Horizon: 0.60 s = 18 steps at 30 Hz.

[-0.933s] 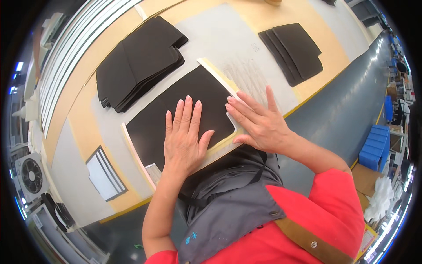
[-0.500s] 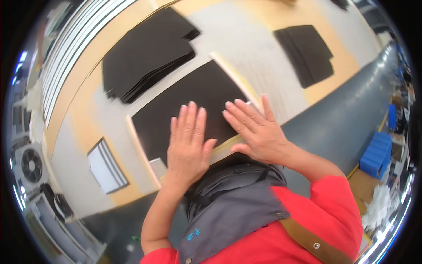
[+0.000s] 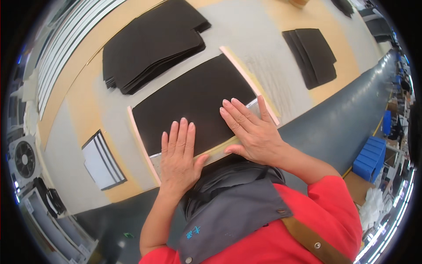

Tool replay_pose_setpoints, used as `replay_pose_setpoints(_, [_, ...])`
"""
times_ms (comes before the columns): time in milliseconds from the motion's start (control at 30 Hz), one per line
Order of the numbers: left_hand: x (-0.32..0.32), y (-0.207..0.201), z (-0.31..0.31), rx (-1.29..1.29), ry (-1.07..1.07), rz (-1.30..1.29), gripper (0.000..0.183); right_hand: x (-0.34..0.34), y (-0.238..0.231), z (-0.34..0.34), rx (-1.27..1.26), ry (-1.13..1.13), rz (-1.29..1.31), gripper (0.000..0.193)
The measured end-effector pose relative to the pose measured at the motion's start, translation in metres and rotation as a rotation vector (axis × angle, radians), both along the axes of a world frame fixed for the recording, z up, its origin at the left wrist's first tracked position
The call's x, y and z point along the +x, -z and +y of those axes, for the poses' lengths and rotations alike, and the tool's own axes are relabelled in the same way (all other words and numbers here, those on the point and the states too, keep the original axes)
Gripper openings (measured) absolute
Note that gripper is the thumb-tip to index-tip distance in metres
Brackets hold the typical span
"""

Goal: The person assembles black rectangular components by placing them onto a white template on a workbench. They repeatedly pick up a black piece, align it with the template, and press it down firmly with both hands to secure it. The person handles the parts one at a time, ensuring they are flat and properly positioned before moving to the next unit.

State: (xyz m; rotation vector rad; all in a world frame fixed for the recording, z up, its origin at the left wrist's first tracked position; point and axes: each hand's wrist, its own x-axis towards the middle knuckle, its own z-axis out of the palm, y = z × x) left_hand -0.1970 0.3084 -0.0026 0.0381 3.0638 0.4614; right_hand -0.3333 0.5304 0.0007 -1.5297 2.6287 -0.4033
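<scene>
A flat black sheet [image 3: 193, 97] lies on the worktable in front of me, between two pale pink strips that run along its left and right sides. My left hand [image 3: 178, 154] rests flat on its near left part, fingers stretched out. My right hand [image 3: 255, 132] lies palm down across the near right part, fingers extended and the thumb spread. Neither hand holds anything. Under the palms runs a pale strip [image 3: 217, 152] along the table's near edge. Small white edges show beside the sheet's near corners.
A tall stack of black sheets [image 3: 149, 44] lies behind the sheet, and a smaller black stack [image 3: 310, 57] at the far right. White pieces with dark stripes [image 3: 103, 160] lie at the left. Long white strips [image 3: 77, 44] line the far left. A blue bin [image 3: 370, 158] stands on the floor at right.
My left hand has slid nearer to me and slightly left on the sheet. The right hand stays about where it was. The view has shifted a little.
</scene>
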Motion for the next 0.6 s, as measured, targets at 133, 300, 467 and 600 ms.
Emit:
replay_pose_setpoints(133, [0.0,0.005,0.0,-0.019,0.023,0.016,0.077,-0.004,0.002,0.011,0.042,0.035,0.045,0.088])
replay_pose_setpoints(300, [0.0,0.006,0.0,0.003,0.023,0.024,0.082,-0.009,0.003,0.016,0.045,0.024,0.046,0.089])
replay_pose_setpoints(467, [0.002,0.007,-0.001,0.002,0.019,0.014,0.082,-0.013,0.005,0.022,0.042,0.048,0.034,0.091])
replay_pose_setpoints(600, [0.003,0.007,-0.003,0.01,0.017,0.021,0.081,-0.017,0.006,0.024,0.054,0.036,0.042,0.09])
